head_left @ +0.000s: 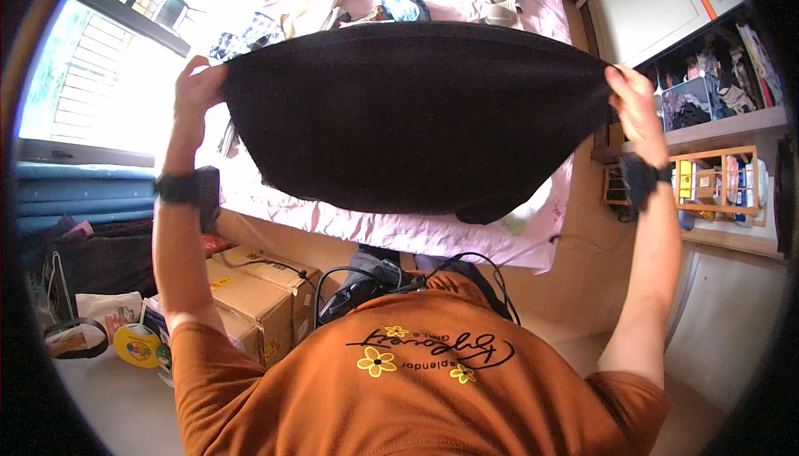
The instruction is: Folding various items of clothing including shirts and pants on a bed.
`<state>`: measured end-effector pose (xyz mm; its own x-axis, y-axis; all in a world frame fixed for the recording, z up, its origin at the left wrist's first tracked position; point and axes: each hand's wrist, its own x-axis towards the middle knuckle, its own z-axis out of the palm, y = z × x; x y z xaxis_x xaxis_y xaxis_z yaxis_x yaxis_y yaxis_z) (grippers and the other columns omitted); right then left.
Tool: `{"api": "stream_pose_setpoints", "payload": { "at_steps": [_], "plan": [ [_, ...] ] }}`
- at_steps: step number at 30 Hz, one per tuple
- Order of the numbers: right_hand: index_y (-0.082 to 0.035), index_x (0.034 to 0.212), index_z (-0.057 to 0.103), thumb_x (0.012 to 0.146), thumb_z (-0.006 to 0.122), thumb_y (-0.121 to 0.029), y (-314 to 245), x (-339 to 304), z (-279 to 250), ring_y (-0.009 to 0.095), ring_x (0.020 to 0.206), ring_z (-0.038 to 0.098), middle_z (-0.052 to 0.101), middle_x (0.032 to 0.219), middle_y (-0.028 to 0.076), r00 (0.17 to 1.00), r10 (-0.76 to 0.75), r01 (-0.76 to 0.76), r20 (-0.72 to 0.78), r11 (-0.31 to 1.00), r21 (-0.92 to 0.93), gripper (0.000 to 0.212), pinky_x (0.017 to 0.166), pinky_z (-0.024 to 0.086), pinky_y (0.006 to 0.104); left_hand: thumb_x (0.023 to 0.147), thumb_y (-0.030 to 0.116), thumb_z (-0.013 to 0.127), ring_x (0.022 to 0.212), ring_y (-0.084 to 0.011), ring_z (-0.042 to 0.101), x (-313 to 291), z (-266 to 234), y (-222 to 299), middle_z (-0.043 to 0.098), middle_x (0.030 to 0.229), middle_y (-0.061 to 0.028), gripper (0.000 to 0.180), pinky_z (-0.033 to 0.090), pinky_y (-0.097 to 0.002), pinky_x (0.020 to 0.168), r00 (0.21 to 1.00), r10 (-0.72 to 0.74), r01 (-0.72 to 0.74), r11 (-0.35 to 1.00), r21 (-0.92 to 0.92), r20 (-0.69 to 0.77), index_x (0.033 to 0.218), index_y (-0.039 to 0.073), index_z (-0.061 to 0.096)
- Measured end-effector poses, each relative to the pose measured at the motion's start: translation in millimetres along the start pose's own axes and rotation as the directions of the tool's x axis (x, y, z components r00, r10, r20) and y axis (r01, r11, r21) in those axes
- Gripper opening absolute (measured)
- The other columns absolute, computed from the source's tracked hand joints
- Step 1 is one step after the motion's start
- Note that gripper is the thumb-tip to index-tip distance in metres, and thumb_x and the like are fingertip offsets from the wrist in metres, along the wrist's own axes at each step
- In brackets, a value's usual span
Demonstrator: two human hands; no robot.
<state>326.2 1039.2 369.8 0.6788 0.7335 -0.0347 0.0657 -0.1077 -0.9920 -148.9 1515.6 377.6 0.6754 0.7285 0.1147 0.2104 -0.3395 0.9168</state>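
Note:
A wide piece of black cloth (pixel 416 115) is stretched between my two raised hands above the bed. It may be a garment, but its kind cannot be made out. My left hand (pixel 200 88) is closed on its upper left corner. At the upper right corner, my right hand (pixel 632 100) pinches the fabric between thumb and fingers. The cloth's lower edge hangs loose and hides much of the pink flowered bedsheet (pixel 333 216) behind it.
Beyond the cloth lie a beige bra (pixel 501 0), a blue garment (pixel 406 8) and a checked garment (pixel 250 36). Cardboard boxes (pixel 258 289) stand by the near left bed corner. A wooden rack (pixel 716 180) and an open wardrobe shelf (pixel 724 127) are at right; a window (pixel 91 73) is at left.

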Motion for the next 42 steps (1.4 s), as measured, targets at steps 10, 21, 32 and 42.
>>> {"api": "stream_pose_setpoints", "payload": {
  "at_steps": [10, 21, 32, 42],
  "plan": [
    [-0.008, 0.091, 0.065, 0.085, 0.070, -0.011, 162.6, 74.9, 78.4, 0.016, 0.061, 0.057, 0.062, 0.079, 0.003, 0.724, 0.536, -0.432, -0.434, 0.843, 0.319, 0.009, 0.055, 0.051, 0.0322, 0.087, 0.011, 0.065, 0.063, -0.0151, 0.057, 16.7, 182.5, -102.4, 0.063, 0.081, -0.0084, 0.013, 0.050, -0.0315, 0.054, 0.826, -0.564, 0.544, 0.801, -0.251, -0.010, 0.095, 0.002, 0.068],
    [0.000, 0.078, 0.066, 0.090, 0.066, -0.014, 55.3, -27.2, 263.4, 0.004, 0.057, 0.048, 0.056, 0.064, -0.004, 0.980, 0.126, -0.145, 0.157, 0.982, 0.118, 0.018, 0.050, 0.039, 0.0225, 0.087, 0.009, 0.069, 0.107, -0.0254, 0.061, -34.4, 247.9, -5.4, 0.060, 0.124, -0.0142, 0.046, 0.053, -0.0380, 0.087, 0.760, -0.539, 0.626, 0.758, -0.185, 0.363, 0.129, 0.001, 0.051],
    [0.000, 0.098, 0.068, 0.089, 0.068, -0.016, -74.2, -45.2, 184.5, 0.003, 0.079, 0.054, 0.062, 0.084, -0.004, 0.861, -0.072, -0.012, 0.504, 0.987, 0.162, 0.018, 0.072, 0.043, 0.0170, 0.067, 0.003, 0.072, 0.109, -0.0325, 0.059, -41.1, 231.4, 15.6, 0.068, 0.106, -0.0139, 0.039, 0.041, -0.0425, 0.102, 0.750, 0.516, -0.601, 0.793, 0.102, 0.413, 0.106, 0.005, 0.066],
    [-0.004, 0.116, 0.062, 0.092, 0.063, -0.019, -127.6, -3.2, 107.9, 0.019, 0.102, 0.061, 0.063, 0.114, 0.012, 0.896, -0.409, 0.432, -0.174, 0.894, 0.120, 0.028, 0.091, 0.048, 0.0306, 0.086, 0.006, 0.059, 0.089, -0.0300, 0.064, 29.8, 165.1, -22.0, 0.062, 0.105, -0.0177, 0.023, 0.051, -0.0396, 0.076, 0.912, 0.352, -0.405, 0.692, 0.598, 0.211, 0.107, 0.005, 0.065]
  ]
}}
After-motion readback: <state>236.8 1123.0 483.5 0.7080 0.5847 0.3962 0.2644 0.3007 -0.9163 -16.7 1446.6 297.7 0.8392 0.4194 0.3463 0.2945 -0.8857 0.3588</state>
